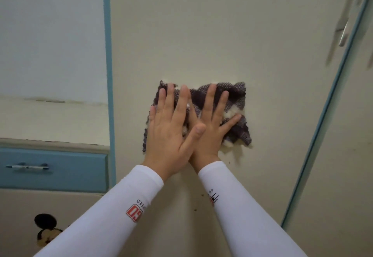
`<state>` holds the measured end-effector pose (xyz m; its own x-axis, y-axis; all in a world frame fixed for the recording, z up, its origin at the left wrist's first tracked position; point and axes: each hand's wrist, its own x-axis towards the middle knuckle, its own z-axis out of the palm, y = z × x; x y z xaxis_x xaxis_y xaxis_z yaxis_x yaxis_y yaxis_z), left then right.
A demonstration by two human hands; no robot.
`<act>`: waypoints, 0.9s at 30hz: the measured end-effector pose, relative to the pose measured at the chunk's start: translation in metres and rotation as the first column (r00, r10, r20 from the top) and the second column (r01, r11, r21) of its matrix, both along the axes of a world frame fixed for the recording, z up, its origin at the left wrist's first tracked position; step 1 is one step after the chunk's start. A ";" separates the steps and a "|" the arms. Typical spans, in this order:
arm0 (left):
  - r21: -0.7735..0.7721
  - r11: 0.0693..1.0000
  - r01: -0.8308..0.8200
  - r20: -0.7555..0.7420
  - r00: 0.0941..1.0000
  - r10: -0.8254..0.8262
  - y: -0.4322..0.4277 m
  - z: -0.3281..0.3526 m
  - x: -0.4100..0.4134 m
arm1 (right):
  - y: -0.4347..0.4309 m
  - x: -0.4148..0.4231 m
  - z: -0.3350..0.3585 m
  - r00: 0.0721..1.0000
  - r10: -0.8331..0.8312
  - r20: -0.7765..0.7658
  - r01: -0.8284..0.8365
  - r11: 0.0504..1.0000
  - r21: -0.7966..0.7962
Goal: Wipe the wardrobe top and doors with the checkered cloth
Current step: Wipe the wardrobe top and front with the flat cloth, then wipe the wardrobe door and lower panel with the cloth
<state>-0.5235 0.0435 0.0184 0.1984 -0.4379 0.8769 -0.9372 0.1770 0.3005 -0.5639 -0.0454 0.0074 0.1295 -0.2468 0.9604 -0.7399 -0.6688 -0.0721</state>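
The checkered cloth (236,99), dark purple and white, lies flat against the cream wardrobe door (201,34). My left hand (171,123) presses on the cloth's left half with straight fingers. My right hand (212,121) presses on its right half, fingers spread. The left thumb lies over the base of the right hand. Both arms wear white sleeves.
A blue vertical trim (109,65) borders the door on the left. Beyond it sits a blue drawer (60,170) with a metal handle (27,167). Another blue-edged door (343,135) with a metal handle (344,34) stands at the right. A cartoon mouse sticker (45,229) is at lower left.
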 end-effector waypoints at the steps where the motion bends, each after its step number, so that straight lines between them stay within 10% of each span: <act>1: -0.017 1.000 -0.007 -0.006 1.000 0.007 0.005 -0.013 0.006 | 0.004 0.005 -0.008 1.000 0.004 -0.022 -0.005 1.000 -0.030; 11: -0.184 0.960 -0.212 -0.092 0.976 0.198 0.043 -0.146 0.044 | 0.039 0.059 -0.074 0.951 0.046 -0.306 -0.108 0.976 -0.190; 16: -0.184 0.922 -0.340 -0.411 0.879 0.242 0.058 -0.175 0.057 | 0.046 0.055 -0.092 0.864 -0.004 -0.503 -0.125 0.967 -0.222; 27: -0.028 0.972 -0.234 -0.496 0.848 0.190 0.032 -0.158 0.050 | -0.011 -0.016 -0.092 0.964 0.077 -0.255 -0.153 0.942 -0.297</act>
<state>-0.4738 0.0753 -0.1400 0.6883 -0.2653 0.6752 -0.6927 0.0360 0.7203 -0.5803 -0.0560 -0.0847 0.3712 0.0901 0.9242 -0.6263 -0.7105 0.3209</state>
